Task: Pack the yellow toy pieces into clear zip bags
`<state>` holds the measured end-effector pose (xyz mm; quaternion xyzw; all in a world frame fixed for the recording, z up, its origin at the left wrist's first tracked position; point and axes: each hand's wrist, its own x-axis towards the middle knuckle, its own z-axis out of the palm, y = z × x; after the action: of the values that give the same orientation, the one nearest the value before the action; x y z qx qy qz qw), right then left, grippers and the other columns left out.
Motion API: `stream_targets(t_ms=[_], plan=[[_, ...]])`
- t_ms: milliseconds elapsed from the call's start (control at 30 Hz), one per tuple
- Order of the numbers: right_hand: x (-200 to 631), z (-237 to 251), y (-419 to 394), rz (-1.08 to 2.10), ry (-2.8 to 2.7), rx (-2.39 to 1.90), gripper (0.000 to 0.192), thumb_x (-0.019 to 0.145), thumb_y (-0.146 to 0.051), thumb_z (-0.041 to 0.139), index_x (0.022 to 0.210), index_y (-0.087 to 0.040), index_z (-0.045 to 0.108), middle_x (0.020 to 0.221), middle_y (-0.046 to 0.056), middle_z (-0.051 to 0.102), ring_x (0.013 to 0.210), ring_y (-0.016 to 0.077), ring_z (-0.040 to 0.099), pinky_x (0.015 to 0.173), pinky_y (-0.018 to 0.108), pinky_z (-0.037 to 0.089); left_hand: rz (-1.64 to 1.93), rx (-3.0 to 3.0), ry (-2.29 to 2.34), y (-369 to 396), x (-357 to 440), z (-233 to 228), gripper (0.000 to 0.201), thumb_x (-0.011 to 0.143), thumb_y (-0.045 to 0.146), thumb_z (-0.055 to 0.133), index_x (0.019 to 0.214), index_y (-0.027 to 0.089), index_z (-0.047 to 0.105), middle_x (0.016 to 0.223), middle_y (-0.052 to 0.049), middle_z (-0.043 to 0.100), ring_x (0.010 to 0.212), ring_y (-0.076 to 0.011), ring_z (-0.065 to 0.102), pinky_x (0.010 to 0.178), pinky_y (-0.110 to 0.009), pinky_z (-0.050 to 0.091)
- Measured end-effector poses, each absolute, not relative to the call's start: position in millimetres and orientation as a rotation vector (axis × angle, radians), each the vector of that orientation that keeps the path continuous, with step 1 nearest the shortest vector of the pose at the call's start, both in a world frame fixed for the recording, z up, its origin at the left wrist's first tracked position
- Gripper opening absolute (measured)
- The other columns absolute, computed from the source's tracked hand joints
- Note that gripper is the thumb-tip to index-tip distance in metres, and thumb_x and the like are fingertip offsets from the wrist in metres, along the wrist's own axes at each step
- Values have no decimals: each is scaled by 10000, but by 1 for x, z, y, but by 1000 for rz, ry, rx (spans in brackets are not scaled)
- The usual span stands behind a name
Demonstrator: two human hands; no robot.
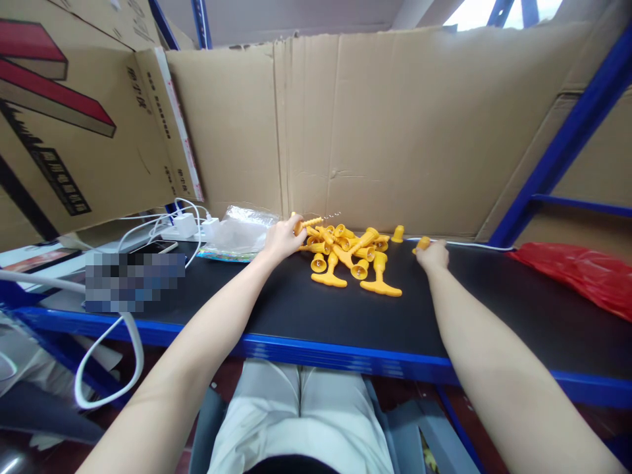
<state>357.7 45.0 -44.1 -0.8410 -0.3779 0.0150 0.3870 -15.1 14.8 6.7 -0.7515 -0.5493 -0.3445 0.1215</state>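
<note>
Left hand (281, 238) is closed on a yellow screw piece (307, 223); right hand (433, 255) pinches a yellow cap (421, 244) at 3 o'clock of the pile of yellow parts (353, 257), which remains largely unsorted.

A yellow threaded plastic screw piece (307, 224) sticks out level to the right from the left hand's (280, 239) closed fingers, at the far left edge of a heap of yellow plastic funnel-shaped parts (353, 253) on the black shelf. A small yellow cap (421, 244) sits pinched in the right hand (433, 255), just right of the heap.
</note>
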Motion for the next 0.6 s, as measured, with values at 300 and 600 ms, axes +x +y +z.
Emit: stream_targets(t_ms=[300,600], plan=[[362,-47,49,18,-1146,-2190,216,698,-269,581,866,-164,667,995,129,639,979,287,575,815,381,460,-1022,-2167,-1646,18,-16,6,349,815,387,432,1114,243,538,847,-42,661,782,-199,610,666,-257,415],[361,-53,56,68,-1514,-2363,503,840,-406,327,1300,-233,433,1400,86,327,1255,303,328,1012,538,208,-1064,-2176,-1625,21,-18,5,348,815,383,437,1108,232,550,830,-52,660,760,-206,608,656,-260,410]])
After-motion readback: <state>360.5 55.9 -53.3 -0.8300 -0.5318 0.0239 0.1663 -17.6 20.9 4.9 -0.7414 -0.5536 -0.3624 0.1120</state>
